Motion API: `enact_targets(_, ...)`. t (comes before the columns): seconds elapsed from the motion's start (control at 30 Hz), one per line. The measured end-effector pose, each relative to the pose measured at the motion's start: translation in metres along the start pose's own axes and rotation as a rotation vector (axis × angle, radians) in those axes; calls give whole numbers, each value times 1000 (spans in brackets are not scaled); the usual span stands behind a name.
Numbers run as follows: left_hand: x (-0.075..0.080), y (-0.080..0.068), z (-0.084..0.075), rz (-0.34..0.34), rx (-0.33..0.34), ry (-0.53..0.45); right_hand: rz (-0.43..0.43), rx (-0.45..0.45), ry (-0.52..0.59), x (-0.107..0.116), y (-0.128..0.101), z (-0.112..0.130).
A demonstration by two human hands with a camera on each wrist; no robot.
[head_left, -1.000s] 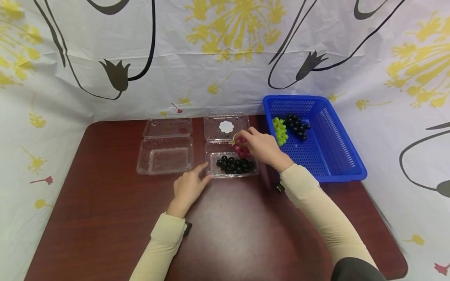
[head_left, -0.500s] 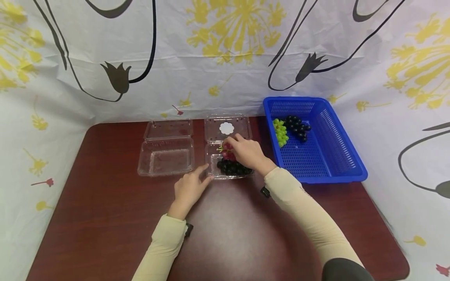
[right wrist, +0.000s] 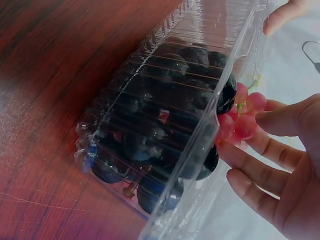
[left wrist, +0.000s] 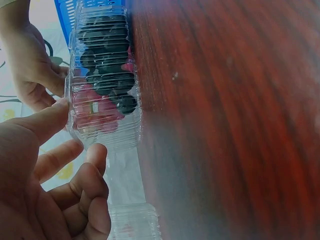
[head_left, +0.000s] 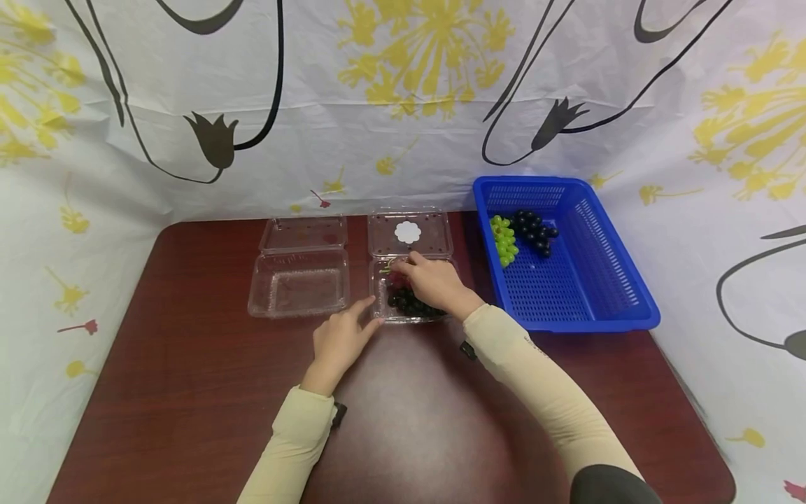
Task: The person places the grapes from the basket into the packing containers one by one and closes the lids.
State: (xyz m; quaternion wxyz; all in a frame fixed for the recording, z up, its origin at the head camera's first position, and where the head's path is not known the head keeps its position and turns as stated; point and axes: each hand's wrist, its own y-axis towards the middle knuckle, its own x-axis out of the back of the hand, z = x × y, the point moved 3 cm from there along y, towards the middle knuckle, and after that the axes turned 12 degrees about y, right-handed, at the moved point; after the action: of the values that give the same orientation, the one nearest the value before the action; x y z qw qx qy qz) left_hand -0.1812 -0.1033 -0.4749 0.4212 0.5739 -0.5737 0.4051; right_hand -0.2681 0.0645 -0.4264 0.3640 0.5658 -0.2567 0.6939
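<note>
In the head view my right hand [head_left: 436, 281] reaches into a clear plastic clamshell box [head_left: 380, 308] and holds a bunch of red grapes [right wrist: 244, 125] by thumb and fingers. The bunch is low in the box, behind and partly over a bunch of black grapes [head_left: 411, 302]; my fingers hide part of it. On the box's left side rests my left hand [head_left: 336, 344], thumb and forefinger spread along the edge. The left wrist view has its thumb [left wrist: 47, 120] against the rim, the other fingers loosely bent. The box's lid [head_left: 434, 241] lies folded back.
A second open clamshell box [head_left: 301, 290] stands to the left. At right, a blue plastic basket [head_left: 567, 318] contains green grapes [head_left: 504, 241] and more black grapes [head_left: 534, 232]. A patterned cloth [head_left: 371, 140] hangs behind the dark red table [head_left: 189, 364].
My right hand has carried the red grapes left and down, from above the box's right part into the box beside the black grapes. The left hand has stayed at the box's side.
</note>
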Motion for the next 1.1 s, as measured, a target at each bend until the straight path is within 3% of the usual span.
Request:
enact_targets(0.33, 1, 1, -1, -8, -9, 3, 37, -5, -35, -1, 2, 7)
enact_targets(0.73, 4, 2, -1, -19, -10, 10, 84, -33, -4, 1, 5, 12)
enact_targets(1.1, 3, 0, 0, -21, -17, 21, 93, 0, -104, -5, 0, 22)
